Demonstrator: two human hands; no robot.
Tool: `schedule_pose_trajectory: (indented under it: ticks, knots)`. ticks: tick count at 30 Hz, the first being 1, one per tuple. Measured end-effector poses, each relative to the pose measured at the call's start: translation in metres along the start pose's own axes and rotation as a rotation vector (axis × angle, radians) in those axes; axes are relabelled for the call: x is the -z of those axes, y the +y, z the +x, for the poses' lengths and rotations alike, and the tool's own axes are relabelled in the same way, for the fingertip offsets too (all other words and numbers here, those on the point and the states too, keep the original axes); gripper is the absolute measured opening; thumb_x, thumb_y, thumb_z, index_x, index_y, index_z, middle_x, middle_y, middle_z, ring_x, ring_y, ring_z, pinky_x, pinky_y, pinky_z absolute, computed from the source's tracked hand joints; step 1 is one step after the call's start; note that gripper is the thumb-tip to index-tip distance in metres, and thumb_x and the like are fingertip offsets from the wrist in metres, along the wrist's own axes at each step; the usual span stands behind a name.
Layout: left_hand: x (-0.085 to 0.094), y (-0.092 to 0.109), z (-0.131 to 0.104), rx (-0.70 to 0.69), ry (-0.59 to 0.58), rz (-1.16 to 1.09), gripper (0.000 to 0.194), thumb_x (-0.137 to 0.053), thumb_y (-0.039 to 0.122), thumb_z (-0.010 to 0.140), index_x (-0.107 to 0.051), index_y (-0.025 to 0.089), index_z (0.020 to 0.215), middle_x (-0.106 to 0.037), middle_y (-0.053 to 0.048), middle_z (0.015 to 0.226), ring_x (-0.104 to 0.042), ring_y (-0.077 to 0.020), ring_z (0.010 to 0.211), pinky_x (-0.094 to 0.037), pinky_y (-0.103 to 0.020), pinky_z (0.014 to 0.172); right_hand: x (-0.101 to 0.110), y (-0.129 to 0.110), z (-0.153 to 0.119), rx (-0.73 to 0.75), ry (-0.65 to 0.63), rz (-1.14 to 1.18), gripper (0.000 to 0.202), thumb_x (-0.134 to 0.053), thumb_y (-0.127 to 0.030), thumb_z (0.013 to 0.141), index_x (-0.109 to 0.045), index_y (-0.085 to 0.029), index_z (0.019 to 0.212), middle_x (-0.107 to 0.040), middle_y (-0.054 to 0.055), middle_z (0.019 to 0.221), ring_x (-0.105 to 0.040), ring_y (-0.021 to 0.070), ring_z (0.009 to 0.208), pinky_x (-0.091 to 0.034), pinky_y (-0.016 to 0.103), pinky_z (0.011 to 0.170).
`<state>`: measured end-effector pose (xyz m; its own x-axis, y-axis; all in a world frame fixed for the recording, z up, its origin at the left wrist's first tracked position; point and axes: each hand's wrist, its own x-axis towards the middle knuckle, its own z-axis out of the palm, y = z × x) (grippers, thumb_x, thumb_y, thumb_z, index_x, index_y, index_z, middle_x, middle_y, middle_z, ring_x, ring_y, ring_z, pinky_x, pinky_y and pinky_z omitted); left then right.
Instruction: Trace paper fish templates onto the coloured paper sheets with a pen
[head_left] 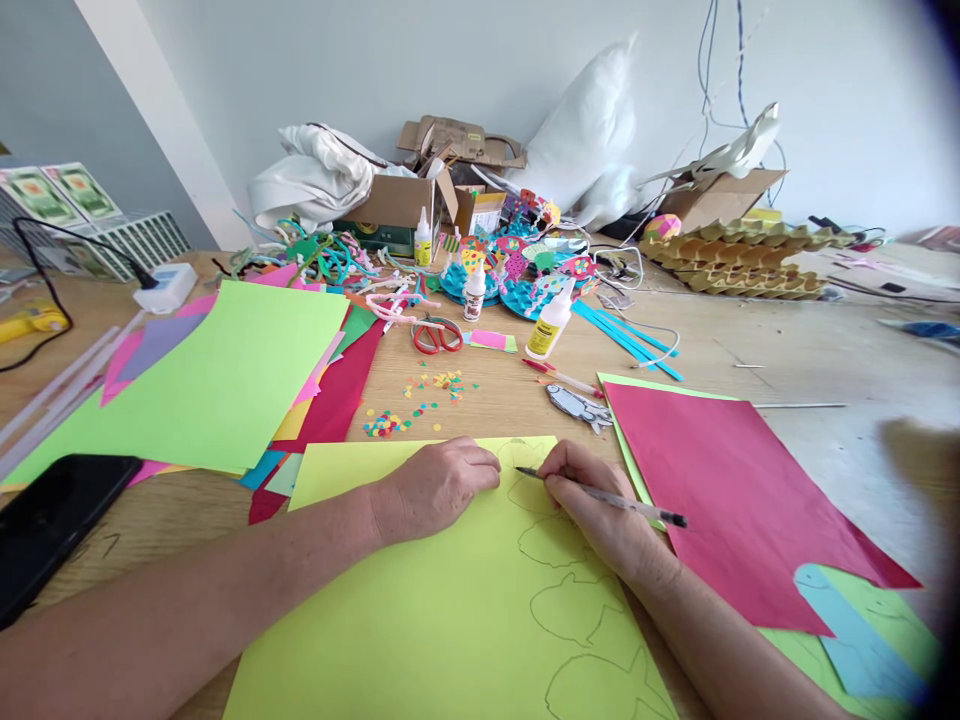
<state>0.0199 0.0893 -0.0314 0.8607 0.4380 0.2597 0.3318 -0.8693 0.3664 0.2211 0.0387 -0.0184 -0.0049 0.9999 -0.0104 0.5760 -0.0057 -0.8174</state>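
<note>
A large yellow paper sheet (pixel 390 610) lies before me, with several pencil-thin fish outlines (pixel 574 610) down its right side. My right hand (pixel 600 500) grips a pen (pixel 622 500) with a pale barrel and dark ends, its tip at the sheet's upper part, by the topmost outlines. My left hand (pixel 442 485) rests on the same sheet just left of the pen tip, fingers curled together; whether anything is under them is hidden. Beyond the sheet's upper right corner lies a grey-and-white paper fish (pixel 577 406).
Coloured papers (pixel 195 370) and a black phone (pixel 60 520) lie left. Red paper (pixel 735 480) is at right. Farther back are red-handled scissors (pixel 437 336), glue bottles (pixel 551 322), confetti (pixel 397 422), decorated blue crafts (pixel 517 270), a cardboard box (pixel 390 205) and egg trays (pixel 720 262).
</note>
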Motion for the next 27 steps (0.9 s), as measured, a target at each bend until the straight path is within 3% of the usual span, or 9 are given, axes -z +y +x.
schedule_pose_trajectory:
  ticks: [14, 27]
  knots:
    - [0.000, 0.001, 0.000, 0.000, -0.001, 0.007, 0.028, -0.038, -0.001, 0.082, -0.060, 0.014, 0.086, -0.062, -0.007, 0.103, -0.056, -0.0156, 0.097, -0.044, -0.025, 0.087, -0.002, 0.002, 0.001, -0.021, 0.033, 0.013, 0.007, -0.043, -0.024, 0.068, -0.049, -0.021, 0.068, -0.049, -0.004, 0.053, -0.039, 0.0111, 0.048, -0.028, 0.023, 0.045]
    - [-0.002, 0.002, 0.000, -0.001, -0.002, 0.043, 0.025, -0.040, 0.000, 0.082, -0.060, 0.014, 0.089, -0.062, -0.007, 0.100, -0.056, -0.0163, 0.096, -0.045, -0.025, 0.085, -0.008, 0.010, 0.003, 0.059, 0.027, -0.092, 0.009, -0.043, -0.022, 0.077, -0.051, -0.021, 0.075, -0.054, -0.003, 0.058, -0.042, 0.0109, 0.051, -0.031, 0.023, 0.047]
